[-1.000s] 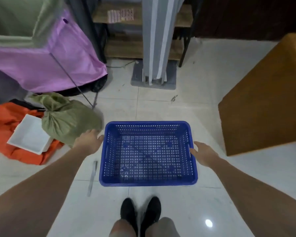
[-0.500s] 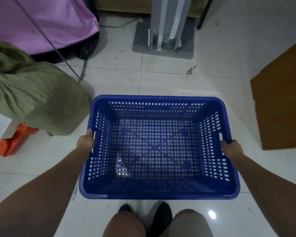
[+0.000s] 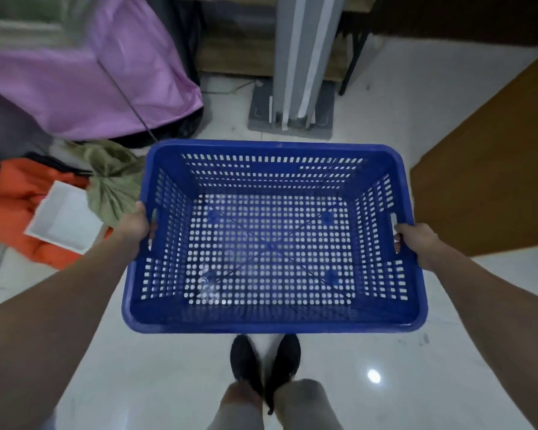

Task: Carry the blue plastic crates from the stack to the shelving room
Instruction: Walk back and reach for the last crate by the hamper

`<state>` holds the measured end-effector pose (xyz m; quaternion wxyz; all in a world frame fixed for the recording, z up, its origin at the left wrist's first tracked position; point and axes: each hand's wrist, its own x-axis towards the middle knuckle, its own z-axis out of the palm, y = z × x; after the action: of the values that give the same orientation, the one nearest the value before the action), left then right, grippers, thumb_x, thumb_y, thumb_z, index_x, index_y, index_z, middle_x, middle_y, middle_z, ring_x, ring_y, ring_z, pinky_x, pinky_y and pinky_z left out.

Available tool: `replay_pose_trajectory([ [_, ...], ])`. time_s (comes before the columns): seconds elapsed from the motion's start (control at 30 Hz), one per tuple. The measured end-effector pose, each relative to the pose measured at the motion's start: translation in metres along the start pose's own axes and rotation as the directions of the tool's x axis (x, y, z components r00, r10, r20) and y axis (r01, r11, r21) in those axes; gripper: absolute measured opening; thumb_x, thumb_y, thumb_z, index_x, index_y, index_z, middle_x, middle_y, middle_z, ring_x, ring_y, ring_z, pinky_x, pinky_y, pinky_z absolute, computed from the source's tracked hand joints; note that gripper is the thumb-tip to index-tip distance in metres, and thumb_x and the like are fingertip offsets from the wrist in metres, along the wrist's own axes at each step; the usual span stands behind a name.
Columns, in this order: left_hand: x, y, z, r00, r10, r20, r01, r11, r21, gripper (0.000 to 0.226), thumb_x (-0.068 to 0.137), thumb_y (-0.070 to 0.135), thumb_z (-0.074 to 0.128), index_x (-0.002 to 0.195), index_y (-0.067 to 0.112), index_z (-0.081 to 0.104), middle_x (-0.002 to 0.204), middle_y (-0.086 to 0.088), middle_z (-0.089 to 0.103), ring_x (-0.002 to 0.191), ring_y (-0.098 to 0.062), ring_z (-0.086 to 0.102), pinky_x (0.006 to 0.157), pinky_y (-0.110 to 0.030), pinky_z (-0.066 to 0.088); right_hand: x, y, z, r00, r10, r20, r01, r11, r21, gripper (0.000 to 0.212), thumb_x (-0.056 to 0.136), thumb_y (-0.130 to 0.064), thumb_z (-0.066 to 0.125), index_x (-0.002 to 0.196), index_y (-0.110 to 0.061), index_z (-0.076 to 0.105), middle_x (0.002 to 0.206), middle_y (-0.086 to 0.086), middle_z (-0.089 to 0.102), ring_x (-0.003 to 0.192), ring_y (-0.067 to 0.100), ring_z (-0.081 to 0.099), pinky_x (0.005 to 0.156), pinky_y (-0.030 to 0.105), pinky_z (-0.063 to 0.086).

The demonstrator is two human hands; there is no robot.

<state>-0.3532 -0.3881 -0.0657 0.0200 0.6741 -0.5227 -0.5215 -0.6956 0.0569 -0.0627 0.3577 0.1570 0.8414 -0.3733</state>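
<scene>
An empty blue plastic crate [image 3: 271, 319] with perforated walls and floor hangs in front of me above the white tiled floor, roughly level. My left hand [image 3: 135, 225] grips its left side at the handle slot. My right hand [image 3: 416, 240] grips the right side at the opposite handle slot. Both arms reach forward. My black shoes show below the crate's near rim.
A brown wooden cabinet [image 3: 491, 181] stands at the right. A grey post on a flat base [image 3: 292, 119] rises straight ahead before a wooden shelf. At the left lie a purple cover [image 3: 84, 88], a green sack [image 3: 112, 181], an orange bag [image 3: 16, 206] and a white tray [image 3: 64, 218].
One second ago the crate sat on the floor with my hands open beside it. My hands closed on its sides and lifted it off the floor toward me.
</scene>
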Motion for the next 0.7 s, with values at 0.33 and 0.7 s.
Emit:
replay_pose_trajectory([
  [0.33, -0.22, 0.242, -0.141, 0.937, 0.343, 0.066, -0.346, 0.937, 0.046, 0.067, 0.108, 0.045, 0.028, 0.064, 0.0, 0.05, 0.031, -0.005, 0.049, 0.044, -0.03, 0.048, 0.047, -0.034, 0.049, -0.223, -0.179, -0.166, 0.953, -0.304, 0.016, 0.299, 0.943, 0.146, 0.055, 0.095, -0.055, 0.055, 0.067, -0.007, 0.046, 0.055, 0.01, 0.039, 0.044, 0.023, 0.036, 0.054, 0.039, 0.049],
  [0.7, -0.277, 0.388, -0.195, 0.771, 0.575, 0.274, -0.613, 0.787, 0.076, 0.072, 0.107, 0.049, 0.024, 0.061, 0.0, 0.049, 0.051, -0.016, 0.045, 0.039, -0.025, 0.039, 0.042, -0.031, 0.037, -0.358, -0.226, -0.255, 0.911, -0.394, -0.124, 0.413, 0.873, 0.258, 0.065, 0.102, -0.057, 0.032, 0.072, -0.003, 0.048, 0.051, 0.01, 0.041, 0.038, 0.021, 0.037, 0.046, 0.033, 0.046],
])
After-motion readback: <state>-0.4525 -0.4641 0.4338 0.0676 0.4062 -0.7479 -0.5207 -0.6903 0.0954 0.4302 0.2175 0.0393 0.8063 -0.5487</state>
